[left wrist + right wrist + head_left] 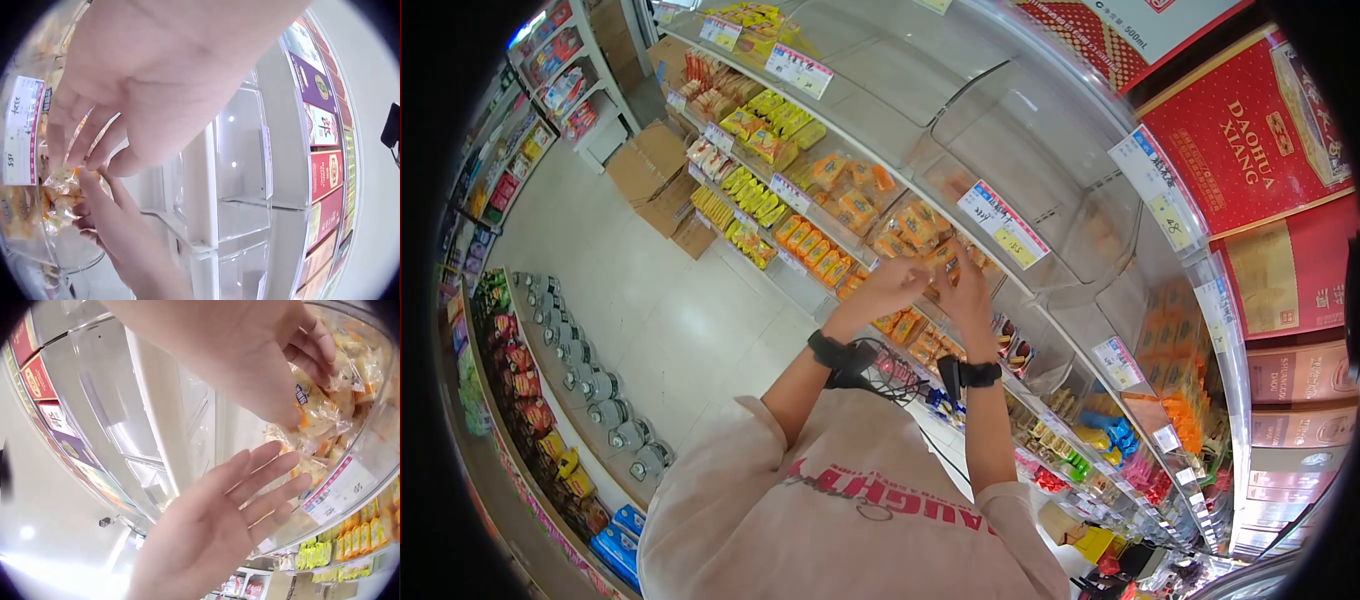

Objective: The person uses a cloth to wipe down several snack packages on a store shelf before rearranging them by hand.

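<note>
A clear shelf bin holds several clear-wrapped snack packets (362, 369) with pale contents and orange print. At the bin, my right hand (250, 356) curls its fingers and thumb about one such snack packet (305, 397), which shows a blue logo. Beside it my left hand (212, 519) is held with fingers extended and spread, palm showing, close to the bin's front. In the head view, the left hand (890, 287) and the right hand (967, 300) are close together over the packets. The left wrist view has the right hand (122, 231) below the left hand's fingers.
A price tag (1003, 223) is fixed on the shelf edge just above the hands. Lower shelves carry yellow packets (752, 195) and orange packets (812, 250). Red gift boxes (1250, 130) stand at right. Cardboard boxes (650, 175) and a row of jars (590, 375) sit on the left.
</note>
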`<move>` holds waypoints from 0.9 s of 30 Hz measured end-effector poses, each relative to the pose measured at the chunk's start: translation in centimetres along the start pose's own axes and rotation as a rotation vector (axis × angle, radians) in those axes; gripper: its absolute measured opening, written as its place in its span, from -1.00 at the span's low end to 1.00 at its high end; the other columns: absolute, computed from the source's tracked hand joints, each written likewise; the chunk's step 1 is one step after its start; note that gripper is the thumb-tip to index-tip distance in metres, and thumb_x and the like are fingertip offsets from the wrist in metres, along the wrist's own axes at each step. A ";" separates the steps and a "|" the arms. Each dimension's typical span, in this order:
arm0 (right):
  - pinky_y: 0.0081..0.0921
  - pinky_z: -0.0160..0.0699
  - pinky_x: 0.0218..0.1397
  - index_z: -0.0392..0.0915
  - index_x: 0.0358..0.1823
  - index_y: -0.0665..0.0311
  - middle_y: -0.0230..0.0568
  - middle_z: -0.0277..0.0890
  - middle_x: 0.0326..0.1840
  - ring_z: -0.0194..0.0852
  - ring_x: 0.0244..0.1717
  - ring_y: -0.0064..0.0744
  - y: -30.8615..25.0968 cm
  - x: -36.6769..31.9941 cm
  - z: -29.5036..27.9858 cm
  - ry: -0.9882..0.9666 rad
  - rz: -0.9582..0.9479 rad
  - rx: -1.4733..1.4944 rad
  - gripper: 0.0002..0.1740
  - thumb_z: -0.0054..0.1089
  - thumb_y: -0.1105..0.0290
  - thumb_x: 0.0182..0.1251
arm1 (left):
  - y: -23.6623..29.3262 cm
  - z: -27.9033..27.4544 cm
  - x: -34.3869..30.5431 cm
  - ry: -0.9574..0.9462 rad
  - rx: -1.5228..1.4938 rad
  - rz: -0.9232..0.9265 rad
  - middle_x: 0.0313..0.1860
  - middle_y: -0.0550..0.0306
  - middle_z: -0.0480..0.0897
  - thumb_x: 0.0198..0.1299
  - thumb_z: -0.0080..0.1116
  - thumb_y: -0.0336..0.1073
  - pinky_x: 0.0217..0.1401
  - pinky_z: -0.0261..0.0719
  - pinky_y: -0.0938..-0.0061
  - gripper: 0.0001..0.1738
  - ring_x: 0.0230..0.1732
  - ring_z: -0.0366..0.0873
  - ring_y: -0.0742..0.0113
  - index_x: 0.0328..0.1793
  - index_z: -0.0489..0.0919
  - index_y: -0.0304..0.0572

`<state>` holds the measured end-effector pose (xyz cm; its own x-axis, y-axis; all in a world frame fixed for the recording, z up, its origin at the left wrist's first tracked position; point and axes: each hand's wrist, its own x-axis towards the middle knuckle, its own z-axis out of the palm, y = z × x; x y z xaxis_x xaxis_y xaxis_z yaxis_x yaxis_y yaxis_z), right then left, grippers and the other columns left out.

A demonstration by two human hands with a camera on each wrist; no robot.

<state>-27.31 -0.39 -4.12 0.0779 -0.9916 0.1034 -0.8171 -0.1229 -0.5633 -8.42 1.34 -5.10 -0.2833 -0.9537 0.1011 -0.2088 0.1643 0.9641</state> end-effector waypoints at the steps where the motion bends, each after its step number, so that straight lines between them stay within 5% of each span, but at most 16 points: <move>1: 0.07 0.62 0.10 0.48 0.39 0.08 0.16 0.61 0.15 0.65 0.07 0.24 0.4 0.2 0.2 -0.004 -0.015 0.025 -0.45 0.25 0.10 0.44 | -0.3 0.7 -0.2 -0.030 -0.016 0.015 -0.18 -0.09 0.75 0.34 0.23 -0.23 -0.03 0.66 0.36 -0.70 -0.13 0.74 0.17 0.00 0.68 -0.36; 4: -0.13 0.64 -0.12 0.54 0.27 0.21 0.10 0.66 -0.02 0.69 -0.20 -0.02 0.4 0.5 0.3 0.137 0.000 -0.026 -0.52 0.29 0.13 0.44 | -0.9 1.8 0.4 -0.052 -0.026 0.068 -0.17 -0.10 0.72 0.32 0.24 -0.30 -0.04 0.67 0.33 -0.73 -0.13 0.74 0.13 0.02 0.65 -0.37; 9: -0.03 0.53 0.17 0.53 0.26 0.19 0.08 0.61 0.13 0.57 0.14 0.11 -0.4 0.5 -0.1 0.243 -0.119 -0.153 -0.48 0.39 0.16 0.36 | -0.5 3.1 0.7 0.175 0.020 0.120 -0.18 -0.10 0.70 0.34 0.22 -0.35 -0.12 0.67 0.32 -0.74 -0.20 0.73 0.11 0.04 0.63 -0.40; 13: 0.04 0.36 0.39 0.50 0.34 0.17 0.10 0.56 0.21 0.39 0.35 0.23 0.3 0.8 0.9 0.304 -0.146 -0.138 -0.39 0.46 0.25 0.27 | -0.6 2.7 1.2 0.157 -0.012 0.084 -0.09 -0.13 0.70 0.32 0.22 -0.38 -0.14 0.69 0.34 -0.71 -0.20 0.74 0.11 0.10 0.62 -0.41; 20: 0.01 0.38 0.43 0.44 0.42 0.18 0.10 0.43 0.40 0.37 0.40 0.27 0.3 -0.7 1.0 0.201 -0.202 0.082 -0.29 0.47 0.46 0.21 | -4.4 3.6 2.4 0.135 0.021 0.108 -0.04 -0.14 0.73 0.37 0.21 -0.33 -0.05 0.72 0.38 -0.51 -0.12 0.78 0.15 0.34 0.49 -0.50; 27: -0.09 0.49 0.37 0.47 0.38 0.19 0.07 0.42 0.36 0.43 0.36 0.19 -0.4 -2.0 -0.3 0.264 -0.227 0.189 -0.35 0.40 0.56 0.23 | 1.2 1.8 1.8 0.070 -0.190 -0.058 -0.05 -0.10 0.75 0.38 0.32 -0.07 -0.12 0.71 0.43 -0.34 -0.11 0.77 0.22 0.37 0.50 -0.49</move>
<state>-27.32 1.67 -3.82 0.0748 -0.8966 0.4364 -0.6748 -0.3678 -0.6398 -10.90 0.31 -4.19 -0.2092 -0.9764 0.0543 -0.0410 0.0642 0.9971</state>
